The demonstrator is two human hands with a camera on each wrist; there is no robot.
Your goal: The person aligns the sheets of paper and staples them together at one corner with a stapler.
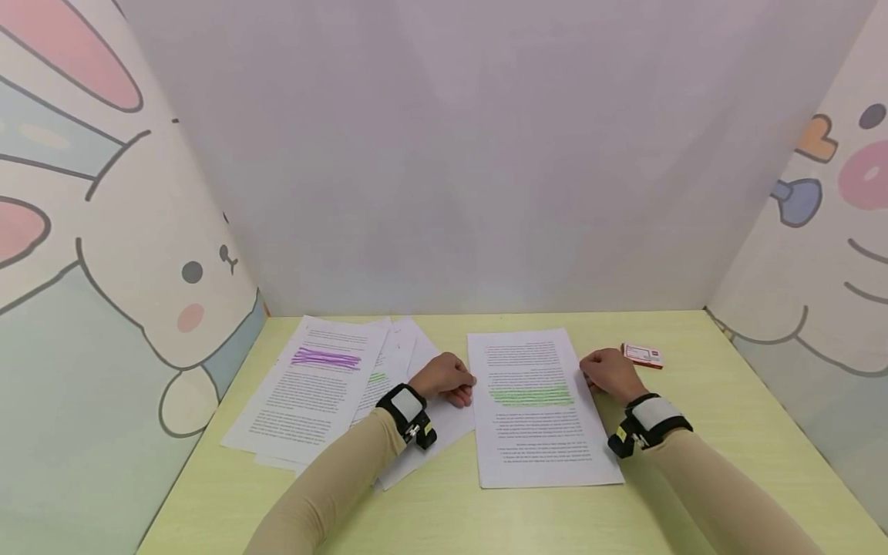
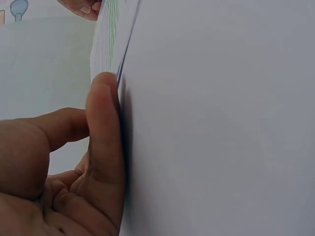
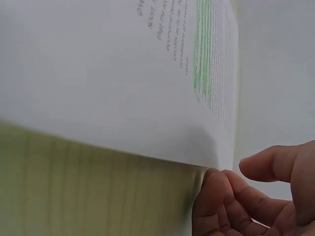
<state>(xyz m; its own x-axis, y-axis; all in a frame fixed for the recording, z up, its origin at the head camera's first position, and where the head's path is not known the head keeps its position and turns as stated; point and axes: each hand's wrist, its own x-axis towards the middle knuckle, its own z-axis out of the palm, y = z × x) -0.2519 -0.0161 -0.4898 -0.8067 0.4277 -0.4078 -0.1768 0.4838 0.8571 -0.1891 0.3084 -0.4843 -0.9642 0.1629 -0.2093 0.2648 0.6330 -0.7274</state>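
Note:
A stack of printed sheets (image 1: pixel 530 455) lies in the middle of the table, its top page marked with a green highlighted band. My left hand (image 1: pixel 447 379) is at the stack's left edge. In the left wrist view, a finger (image 2: pixel 104 128) lies along that edge. On the opposite side my right hand (image 1: pixel 610 373) touches the right edge with loosely bent fingertips. The right wrist view shows the right thumb (image 3: pixel 268 163) raised off the paper. Neither hand visibly pinches a sheet.
Several overlapping printed sheets (image 1: pixel 298 408) are spread on the left, the top one with purple marking. Behind my right hand lies a small red and white box (image 1: pixel 644 355). The yellow table (image 1: pixel 735 432) ends at a pale back wall (image 1: pixel 479 193), with cartoon-printed side walls.

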